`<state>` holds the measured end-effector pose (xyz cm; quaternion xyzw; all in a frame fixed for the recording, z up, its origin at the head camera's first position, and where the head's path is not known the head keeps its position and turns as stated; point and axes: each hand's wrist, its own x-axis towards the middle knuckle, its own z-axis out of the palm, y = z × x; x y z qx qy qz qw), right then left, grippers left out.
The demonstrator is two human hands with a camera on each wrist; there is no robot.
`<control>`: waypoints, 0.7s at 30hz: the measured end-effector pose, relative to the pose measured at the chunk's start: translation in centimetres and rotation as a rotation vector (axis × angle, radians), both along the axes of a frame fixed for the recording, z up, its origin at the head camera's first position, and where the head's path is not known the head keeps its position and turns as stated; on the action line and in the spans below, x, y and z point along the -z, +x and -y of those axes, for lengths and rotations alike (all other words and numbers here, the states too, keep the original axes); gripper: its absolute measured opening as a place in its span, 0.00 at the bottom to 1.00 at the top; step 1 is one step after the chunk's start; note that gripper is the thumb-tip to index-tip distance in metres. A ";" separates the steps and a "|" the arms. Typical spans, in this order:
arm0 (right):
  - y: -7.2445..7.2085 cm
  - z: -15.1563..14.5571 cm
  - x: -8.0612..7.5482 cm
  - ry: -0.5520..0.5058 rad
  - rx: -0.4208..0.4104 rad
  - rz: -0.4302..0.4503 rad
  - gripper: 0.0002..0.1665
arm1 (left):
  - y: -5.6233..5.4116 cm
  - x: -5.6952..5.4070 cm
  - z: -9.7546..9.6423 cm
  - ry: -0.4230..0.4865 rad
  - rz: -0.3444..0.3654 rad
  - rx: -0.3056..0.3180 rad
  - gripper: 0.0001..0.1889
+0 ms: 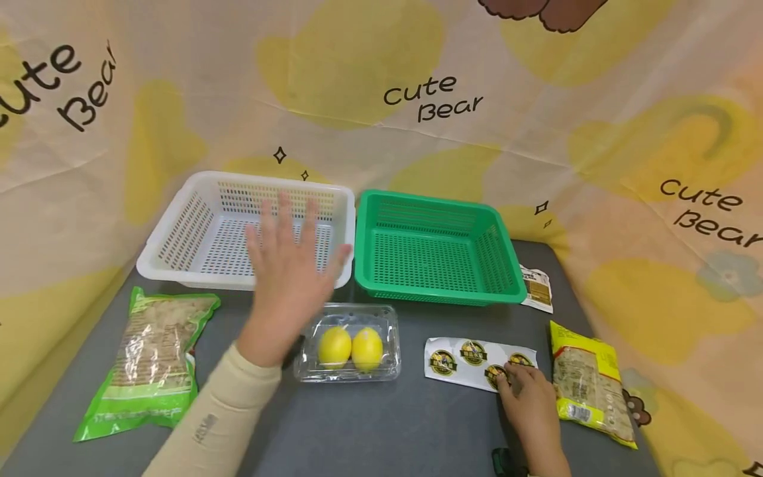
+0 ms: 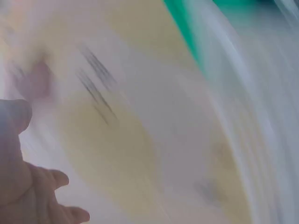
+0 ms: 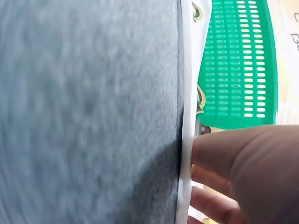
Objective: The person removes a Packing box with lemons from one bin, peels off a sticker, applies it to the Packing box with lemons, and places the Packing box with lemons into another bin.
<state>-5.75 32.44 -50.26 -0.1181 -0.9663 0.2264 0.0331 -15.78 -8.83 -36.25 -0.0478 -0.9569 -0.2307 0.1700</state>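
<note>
My left hand (image 1: 289, 285) is raised with fingers spread, overlapping the white basket (image 1: 197, 275) in the head view, and holds nothing. The left wrist view is blurred and shows only part of that hand (image 2: 28, 191). A clear plastic box (image 1: 387, 371) with two yellow lemons (image 1: 350, 348) lies below it. Bent over the right end of a white sheet of round stickers (image 1: 438, 381), my right hand (image 1: 532, 404) has thumb and fingertips at the sheet. In the right wrist view its thumb (image 3: 215, 151) meets the sheet's edge and the other fingers grip close by.
A green basket (image 1: 441, 298) stands right of the white one. A green-edged bag (image 1: 155, 351) lies at left, a yellow bag (image 1: 590, 381) at right. A small white-and-brown packet (image 1: 538, 289) lies beside the green basket. Printed cloth (image 1: 357, 79) rises behind the grey table (image 1: 369, 430).
</note>
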 end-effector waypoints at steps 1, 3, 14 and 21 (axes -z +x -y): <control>0.0 0.1 0.0 0.003 0.001 0.002 0.23 | 1.0 -0.1 -2.6 -0.008 -0.021 0.064 0.48; 0.0 0.2 0.2 0.009 0.009 0.000 0.23 | 2.8 0.2 -7.6 -0.042 -0.039 0.202 0.47; -0.2 0.0 0.2 0.038 -0.011 0.045 0.25 | 8.4 10.1 -22.7 -0.411 0.078 0.658 0.44; 0.0 0.5 0.4 0.013 0.033 -0.061 0.22 | 6.9 14.5 -23.4 -0.429 0.289 0.619 0.48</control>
